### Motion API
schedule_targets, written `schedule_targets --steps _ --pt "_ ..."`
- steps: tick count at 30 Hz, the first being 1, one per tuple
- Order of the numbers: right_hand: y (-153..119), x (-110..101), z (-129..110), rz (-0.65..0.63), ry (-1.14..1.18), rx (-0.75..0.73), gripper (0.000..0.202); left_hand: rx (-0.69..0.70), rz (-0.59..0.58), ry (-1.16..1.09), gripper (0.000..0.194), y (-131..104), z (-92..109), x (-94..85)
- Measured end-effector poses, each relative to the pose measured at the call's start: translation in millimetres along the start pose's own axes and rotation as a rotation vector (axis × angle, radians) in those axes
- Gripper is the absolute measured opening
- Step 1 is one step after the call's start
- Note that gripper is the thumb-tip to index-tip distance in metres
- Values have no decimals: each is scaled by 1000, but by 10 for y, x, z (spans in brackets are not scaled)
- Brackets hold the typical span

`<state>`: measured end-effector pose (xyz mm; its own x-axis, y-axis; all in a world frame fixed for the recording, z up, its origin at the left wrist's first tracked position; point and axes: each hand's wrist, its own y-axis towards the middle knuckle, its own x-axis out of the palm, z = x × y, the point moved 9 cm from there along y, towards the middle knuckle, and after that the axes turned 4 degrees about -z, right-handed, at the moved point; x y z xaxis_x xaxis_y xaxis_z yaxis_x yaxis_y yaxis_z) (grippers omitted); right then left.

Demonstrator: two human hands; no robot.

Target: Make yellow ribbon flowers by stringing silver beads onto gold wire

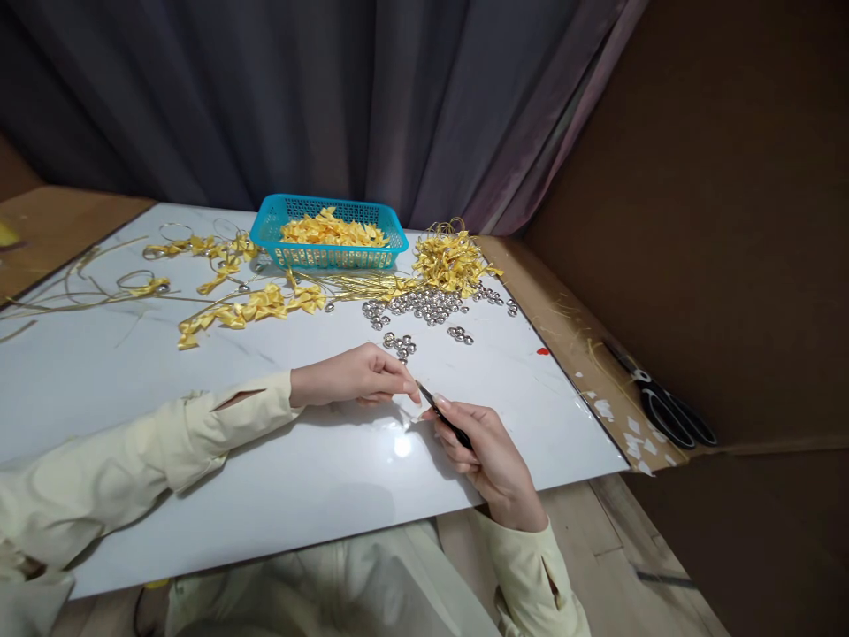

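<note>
My right hand [487, 451] is closed around a slim black tool [454, 428] that looks like tweezers, its tip pointing up and left. That tip meets the fingertips of my left hand [371, 376], which are pinched together over the white board. Whatever lies between the left fingers is too small to make out. Just beyond the hands sits a small cluster of silver oval beads [400, 345]. A larger heap of the same beads [428, 305] spreads behind it. Farther back are a bunch of yellow ribbon bows [451, 259] and a row of yellow bows [256, 308].
A blue plastic basket [332, 258] with yellow bows inside stands at the back by the grey curtain [318, 97]. Gold cords [86, 287] lie at the left. Black-handled scissors [669, 411] and white scraps rest on cardboard beyond the right edge of the white board [265, 495].
</note>
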<state>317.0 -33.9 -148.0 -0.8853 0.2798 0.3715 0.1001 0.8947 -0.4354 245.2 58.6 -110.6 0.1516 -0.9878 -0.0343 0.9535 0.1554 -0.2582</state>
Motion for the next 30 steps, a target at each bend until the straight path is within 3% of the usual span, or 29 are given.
schedule_targets --steps 30 --pt "-3 43 -18 -12 -44 -12 41 -31 -22 -49 30 -9 -33 9"
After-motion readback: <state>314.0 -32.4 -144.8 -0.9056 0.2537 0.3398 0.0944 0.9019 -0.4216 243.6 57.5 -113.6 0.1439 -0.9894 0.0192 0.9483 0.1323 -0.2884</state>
